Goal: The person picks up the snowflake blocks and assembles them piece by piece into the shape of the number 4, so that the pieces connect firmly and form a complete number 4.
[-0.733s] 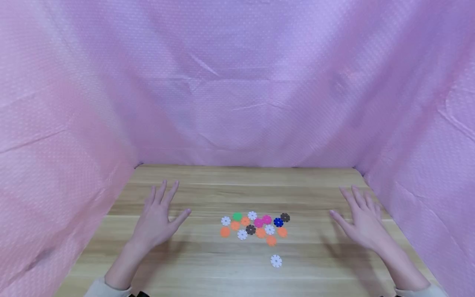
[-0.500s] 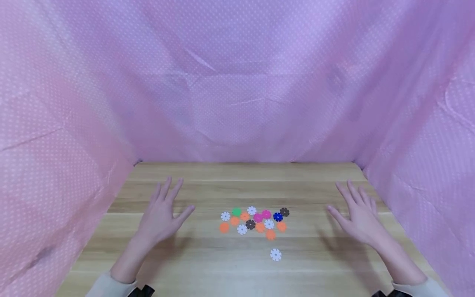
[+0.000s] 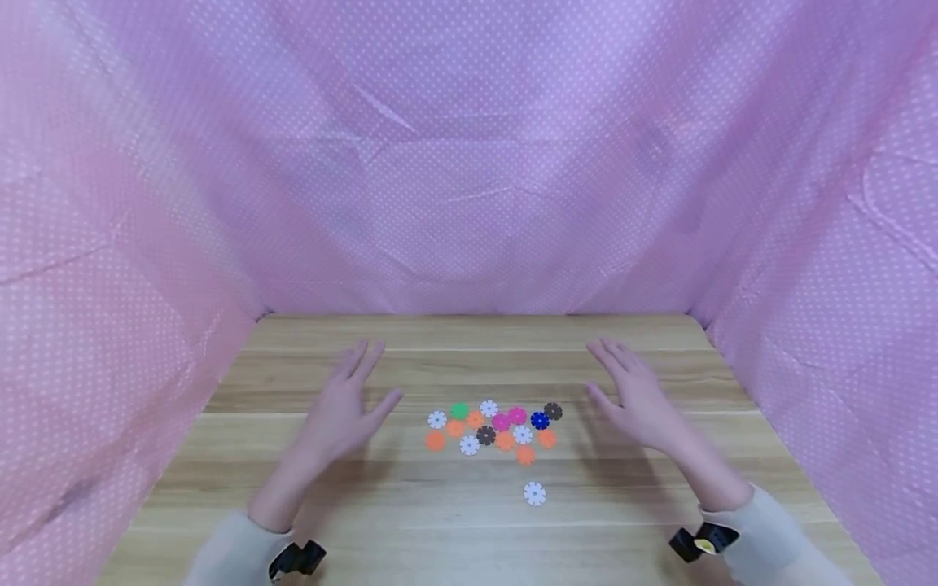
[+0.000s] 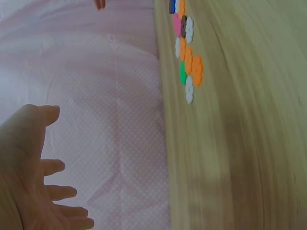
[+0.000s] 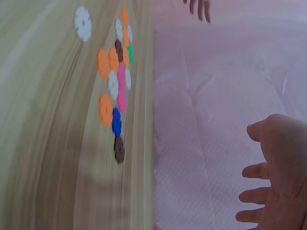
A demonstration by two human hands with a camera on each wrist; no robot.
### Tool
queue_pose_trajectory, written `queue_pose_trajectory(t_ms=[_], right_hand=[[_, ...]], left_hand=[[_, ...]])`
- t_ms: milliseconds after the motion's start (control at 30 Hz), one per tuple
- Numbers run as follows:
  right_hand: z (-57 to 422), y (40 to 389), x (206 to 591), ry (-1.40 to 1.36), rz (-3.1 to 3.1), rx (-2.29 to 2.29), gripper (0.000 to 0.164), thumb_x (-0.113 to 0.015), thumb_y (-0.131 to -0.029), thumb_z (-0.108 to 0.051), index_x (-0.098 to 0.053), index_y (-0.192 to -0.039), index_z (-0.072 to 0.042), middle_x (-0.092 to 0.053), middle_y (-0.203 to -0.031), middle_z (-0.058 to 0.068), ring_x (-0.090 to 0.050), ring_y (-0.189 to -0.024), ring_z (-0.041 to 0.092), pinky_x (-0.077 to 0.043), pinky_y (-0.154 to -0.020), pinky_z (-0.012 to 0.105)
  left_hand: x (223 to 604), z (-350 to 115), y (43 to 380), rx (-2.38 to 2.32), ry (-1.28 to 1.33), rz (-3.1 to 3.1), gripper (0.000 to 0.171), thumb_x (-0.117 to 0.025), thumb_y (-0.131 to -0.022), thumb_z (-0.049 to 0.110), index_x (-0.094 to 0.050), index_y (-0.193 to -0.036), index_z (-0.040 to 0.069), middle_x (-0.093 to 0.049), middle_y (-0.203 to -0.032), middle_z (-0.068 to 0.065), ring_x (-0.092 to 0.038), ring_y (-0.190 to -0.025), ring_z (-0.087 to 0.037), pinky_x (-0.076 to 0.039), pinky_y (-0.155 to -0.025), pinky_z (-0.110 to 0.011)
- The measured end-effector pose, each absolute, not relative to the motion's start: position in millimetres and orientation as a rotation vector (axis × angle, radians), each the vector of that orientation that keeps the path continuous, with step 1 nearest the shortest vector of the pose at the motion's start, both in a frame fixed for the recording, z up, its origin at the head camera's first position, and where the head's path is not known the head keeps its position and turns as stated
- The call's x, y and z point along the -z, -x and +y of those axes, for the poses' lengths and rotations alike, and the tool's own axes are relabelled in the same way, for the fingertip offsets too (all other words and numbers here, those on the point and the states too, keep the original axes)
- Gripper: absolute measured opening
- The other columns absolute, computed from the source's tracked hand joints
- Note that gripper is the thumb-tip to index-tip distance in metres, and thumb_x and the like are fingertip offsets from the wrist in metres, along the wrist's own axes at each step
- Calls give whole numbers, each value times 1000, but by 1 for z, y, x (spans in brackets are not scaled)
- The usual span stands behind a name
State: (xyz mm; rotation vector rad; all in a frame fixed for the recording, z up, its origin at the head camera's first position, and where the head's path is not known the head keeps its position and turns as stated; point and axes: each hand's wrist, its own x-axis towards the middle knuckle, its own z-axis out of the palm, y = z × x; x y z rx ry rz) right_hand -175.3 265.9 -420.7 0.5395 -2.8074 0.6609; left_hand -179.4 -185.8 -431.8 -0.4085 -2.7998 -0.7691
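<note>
- We see small flat discs [image 3: 486,436] in a loose bunch on the wooden worktop [image 3: 469,533], about halfway between its left and right edges.
- The green disc [image 3: 459,411] lies on the far side of the bunch, toward the left edge. The blue disc [image 3: 540,421] and a brown disc [image 3: 553,411] sit at the end toward the right edge.
- One white disc [image 3: 534,494] lies alone, closer to us than the bunch. The worktop's near edge is out of our view.
- Our left hand [image 3: 340,415] is up over the worktop, between the left edge and the discs. Its fingers are stretched out and it has nothing in it.
- Our right hand [image 3: 637,403] is up on the other side, toward the right edge, also spread wide and holding nothing.
- We think the discs are light, stiff plastic, a bit slippery, and not easy to break.
- Being so thin, they may be hard to lift. We'd pinch one by its notched rim, with a fingertip on each side. The lone one looks easiest, as no others crowd it.
</note>
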Motion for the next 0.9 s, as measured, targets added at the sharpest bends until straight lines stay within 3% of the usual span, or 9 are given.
queue_pose_trajectory(t_ms=[467, 733, 900], right_hand=[[139, 215, 440, -851, -2882, -779, 67, -60, -109, -38, -38, -164, -7, -36, -170, 19, -39, -156, 42, -33, -133, 57], [106, 220, 457, -959, -2901, -818, 60, -63, -108, -31, -46, -159, -5, -48, -163, 21, -49, -150, 42, -44, -127, 59], [93, 225, 469, -1083, -2873, -810, 54, -62, -108, -24, -50, -153, 2, -53, -157, 25, -52, -147, 43, -43, -128, 58]], left_hand=[[456, -153, 190, 942, 538, -2787, 76, -73, -101, 40, -43, -161, 5, -42, -166, -26, -44, -151, -49, -41, -126, -66], [473, -141, 199, 955, 621, -2824, 71, -73, -101, 35, -47, -158, 2, -50, -161, -24, -49, -149, -45, -39, -129, -58], [485, -137, 202, 925, 612, -2845, 67, -75, -100, 31, -51, -155, 1, -58, -154, -22, -65, -133, -40, -47, -125, -56]])
